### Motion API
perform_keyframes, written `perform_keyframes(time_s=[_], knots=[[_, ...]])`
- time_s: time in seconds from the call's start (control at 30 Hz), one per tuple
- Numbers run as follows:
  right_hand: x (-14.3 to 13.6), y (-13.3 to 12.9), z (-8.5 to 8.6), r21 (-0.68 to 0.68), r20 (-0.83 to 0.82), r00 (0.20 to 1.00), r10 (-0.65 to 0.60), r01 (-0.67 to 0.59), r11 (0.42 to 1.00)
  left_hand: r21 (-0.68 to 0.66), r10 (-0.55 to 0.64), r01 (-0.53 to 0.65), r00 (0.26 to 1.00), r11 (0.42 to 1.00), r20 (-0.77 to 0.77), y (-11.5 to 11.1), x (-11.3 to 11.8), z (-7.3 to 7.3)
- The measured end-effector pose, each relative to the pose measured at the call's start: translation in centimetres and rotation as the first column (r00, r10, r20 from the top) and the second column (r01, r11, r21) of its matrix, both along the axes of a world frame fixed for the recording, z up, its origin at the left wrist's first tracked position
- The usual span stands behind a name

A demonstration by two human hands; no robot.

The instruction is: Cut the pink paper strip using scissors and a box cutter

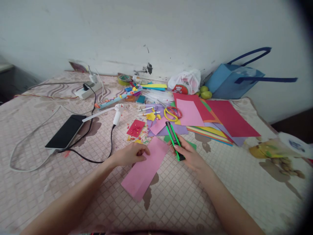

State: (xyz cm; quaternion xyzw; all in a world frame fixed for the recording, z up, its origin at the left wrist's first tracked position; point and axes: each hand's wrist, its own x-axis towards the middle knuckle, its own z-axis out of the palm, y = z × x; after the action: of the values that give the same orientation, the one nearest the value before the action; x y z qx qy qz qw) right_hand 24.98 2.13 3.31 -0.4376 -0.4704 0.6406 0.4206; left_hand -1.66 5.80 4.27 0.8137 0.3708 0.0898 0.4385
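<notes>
A strip of pink paper (146,171) lies slantwise on the tablecloth in front of me, with a fold line near its lower end. My left hand (132,154) is at its left edge, fingers curled and thumb close to the forefinger on the paper. My right hand (187,151) grips a green and black utility knife (174,138), its far end tilted up and left; no blade can be made out. The knife is just right of the strip's upper end. Beyond it are yellow and red-handled scissors (171,115) and a smaller pink piece (158,126).
Coloured sheets (232,117) are piled at the right. A white glue gun (118,114) and a phone (66,132) lie at the left with cables. A power strip (89,91) and blue bag (232,80) stand by the wall. A plastic cup (266,148) lies at far right.
</notes>
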Motion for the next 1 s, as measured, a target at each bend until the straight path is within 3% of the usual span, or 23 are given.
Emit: perform_keyframes(time_s=[0.27, 0.5, 0.73, 0.87, 1.0], knots=[[0.2, 0.0, -0.3, -0.002, -0.023, 1.000, 0.002, -0.002, 1.000, 0.001, -0.023, 0.023, 1.000, 1.000, -0.021, 0.0, -0.1, 0.0], [-0.2, -0.4, 0.4, -0.022, -0.114, 0.993, -0.020, 0.018, 1.000, -0.028, -0.041, 0.041, 0.999, 0.999, -0.017, 0.0, -0.2, 0.2], [0.8, 0.1, 1.0, -0.054, -0.211, 0.977, 0.025, -0.037, 0.998, -0.155, -0.035, 0.030, 0.999, 0.988, -0.030, -0.5, -0.3, 0.6], [0.7, 0.1, 0.5, 0.023, -0.175, 0.982, -0.065, 0.070, 0.997, -0.170, -0.011, 0.003, 0.999, 0.985, -0.050, -0.5, -0.3, 0.9], [-0.3, 0.2, 0.0, 0.063, -0.343, 0.932, -0.113, 0.143, 0.988, -0.159, -0.026, 0.014, 0.997, 0.987, -0.076, -0.4, -0.2, 1.0]])
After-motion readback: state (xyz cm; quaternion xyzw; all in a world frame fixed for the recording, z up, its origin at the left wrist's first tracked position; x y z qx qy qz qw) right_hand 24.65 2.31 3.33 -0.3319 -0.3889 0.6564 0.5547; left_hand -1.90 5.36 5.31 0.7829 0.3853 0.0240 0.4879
